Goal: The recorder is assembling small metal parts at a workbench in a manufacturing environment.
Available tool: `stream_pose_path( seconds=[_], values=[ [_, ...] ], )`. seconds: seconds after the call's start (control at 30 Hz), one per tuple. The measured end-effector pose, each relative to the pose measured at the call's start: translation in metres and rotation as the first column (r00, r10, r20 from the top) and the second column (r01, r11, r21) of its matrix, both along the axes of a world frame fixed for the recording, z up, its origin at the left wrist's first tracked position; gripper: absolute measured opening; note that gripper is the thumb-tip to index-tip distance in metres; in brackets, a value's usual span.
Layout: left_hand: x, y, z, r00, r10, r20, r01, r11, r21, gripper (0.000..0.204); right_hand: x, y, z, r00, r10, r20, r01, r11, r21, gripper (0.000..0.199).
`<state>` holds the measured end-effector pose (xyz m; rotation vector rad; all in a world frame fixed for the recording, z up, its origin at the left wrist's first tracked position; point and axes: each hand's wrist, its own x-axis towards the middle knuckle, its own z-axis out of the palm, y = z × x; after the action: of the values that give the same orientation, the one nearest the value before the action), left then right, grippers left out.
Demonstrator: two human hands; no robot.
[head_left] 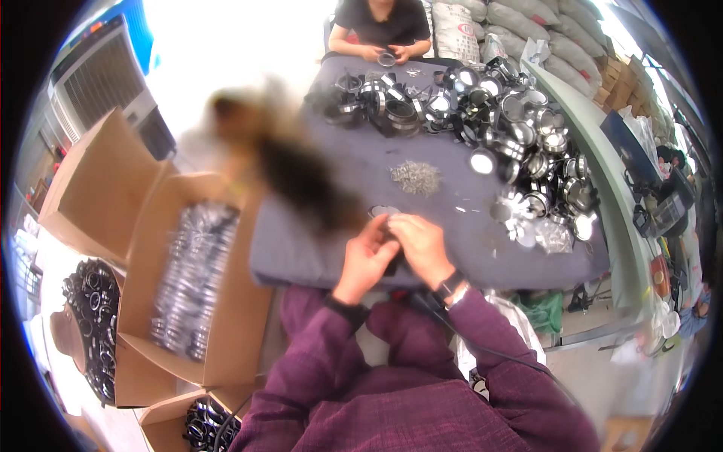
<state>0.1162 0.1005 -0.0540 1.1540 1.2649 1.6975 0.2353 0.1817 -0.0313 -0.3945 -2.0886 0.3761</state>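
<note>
At the near edge of the cloth-covered table (pixel 301 260), my left hand (pixel 365 256) and my right hand (pixel 422 245) meet with fingers closed. A small round metal piece (pixel 384 211) shows at their fingertips, and a dark part is partly visible between the palms. My fingers hide most of what they hold. Just beyond them lies a pile of small metal bits (pixel 416 178). To its right are flat shiny pieces (pixel 516 215) and a large heap of round black-and-silver metal parts (pixel 520 143).
A dark blurred shape (pixel 301 181) covers the table's left side. An open cardboard box (pixel 218 301) holds rows of wrapped shiny parts. Black rings (pixel 94 324) fill a container further left. Across the table a person (pixel 382 30) handles a round part. Stacked sacks (pixel 520 30) stand behind.
</note>
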Motion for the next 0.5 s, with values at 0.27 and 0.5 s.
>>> stream_pose_path(
  seconds=[0.27,0.5],
  values=[
    [0.0013,-0.0012,0.0060,1.000,-0.010,0.013,0.010,1.000,-0.021,0.048,-0.0008,0.0015,-0.0023,0.999,0.017,-0.044,-0.018,1.000,-0.015,0.015],
    [0.0004,0.0015,0.0020,0.999,-0.027,0.017,0.027,1.000,-0.011,0.048,0.0015,0.0031,0.0013,1.000,0.021,-0.022,-0.021,1.000,0.014,0.013]
  ],
)
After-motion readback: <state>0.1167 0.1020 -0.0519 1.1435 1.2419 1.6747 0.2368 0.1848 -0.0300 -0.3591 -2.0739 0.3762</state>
